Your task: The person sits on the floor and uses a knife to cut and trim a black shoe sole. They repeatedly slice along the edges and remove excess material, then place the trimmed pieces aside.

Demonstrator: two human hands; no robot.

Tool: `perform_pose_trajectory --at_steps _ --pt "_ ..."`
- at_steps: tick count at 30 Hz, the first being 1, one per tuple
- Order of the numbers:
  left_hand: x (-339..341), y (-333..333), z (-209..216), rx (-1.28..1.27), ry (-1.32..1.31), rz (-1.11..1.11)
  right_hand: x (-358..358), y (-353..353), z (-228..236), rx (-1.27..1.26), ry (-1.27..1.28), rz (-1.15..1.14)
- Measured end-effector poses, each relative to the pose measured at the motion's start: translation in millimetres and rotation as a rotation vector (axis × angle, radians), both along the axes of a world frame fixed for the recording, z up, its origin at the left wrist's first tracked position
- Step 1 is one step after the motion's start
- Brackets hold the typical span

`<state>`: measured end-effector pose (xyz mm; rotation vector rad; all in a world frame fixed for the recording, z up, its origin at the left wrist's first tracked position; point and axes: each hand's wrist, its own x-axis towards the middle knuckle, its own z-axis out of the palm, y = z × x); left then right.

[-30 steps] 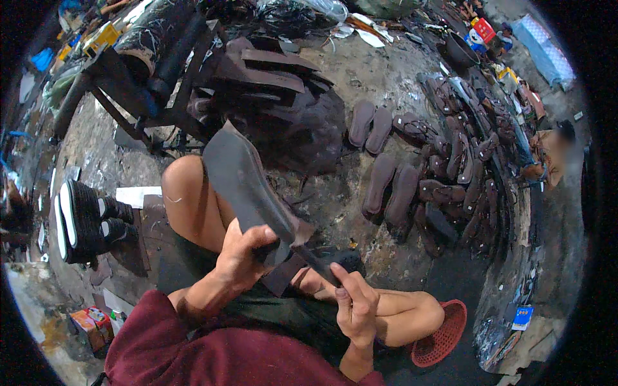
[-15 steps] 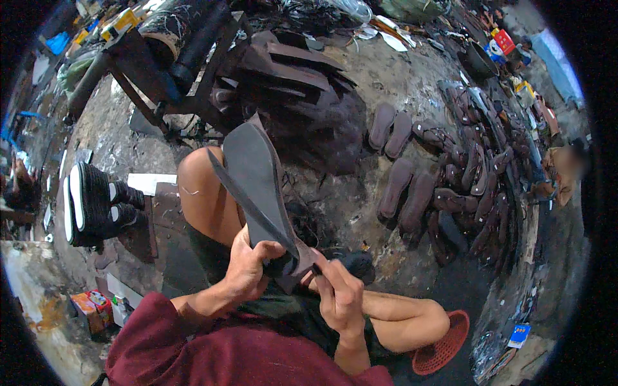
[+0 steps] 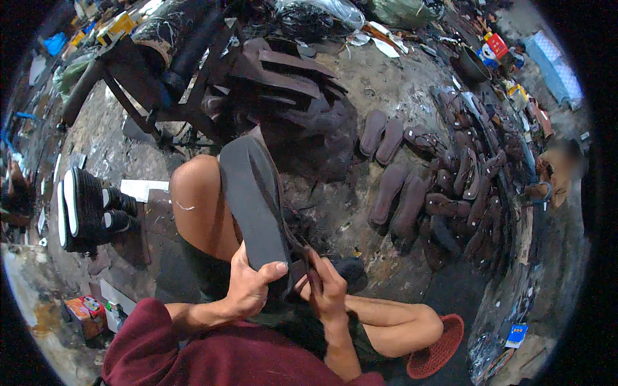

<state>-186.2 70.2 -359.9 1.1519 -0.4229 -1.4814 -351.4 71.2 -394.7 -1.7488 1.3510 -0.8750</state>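
A dark grey sandal sole (image 3: 254, 199) slants up between my knees, its far end near the pile of brown sheets. My left hand (image 3: 252, 283) is closed round its near left edge, thumb pressed on the upper face. Along the sole's right side runs a thin brown layer (image 3: 278, 186), partly apart from the grey part. My right hand (image 3: 325, 283) pinches the near end of this brown layer at the sole's lower right; the fingertips are partly hidden.
Several brown sandals and soles (image 3: 405, 199) lie on the floor at right. Brown sheets (image 3: 290, 103) are heaped ahead, beside a dark metal stand (image 3: 135, 83). Black soles with white edges (image 3: 80, 202) stand at left. A red mesh disc (image 3: 436, 347) lies by my right knee.
The loose grey piece that stood tilted off the sole now lies over its face. My right hand has shifted slightly in toward the sole's near end. The whole view has moved a little.
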Motion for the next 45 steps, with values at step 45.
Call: perform_pose_trajectory --at_steps 45 --pt "85.9 -32.3 54.2 0.029 -0.133 -0.473 -56.1 -62.1 69.2 -0.330 0.337 0.519"
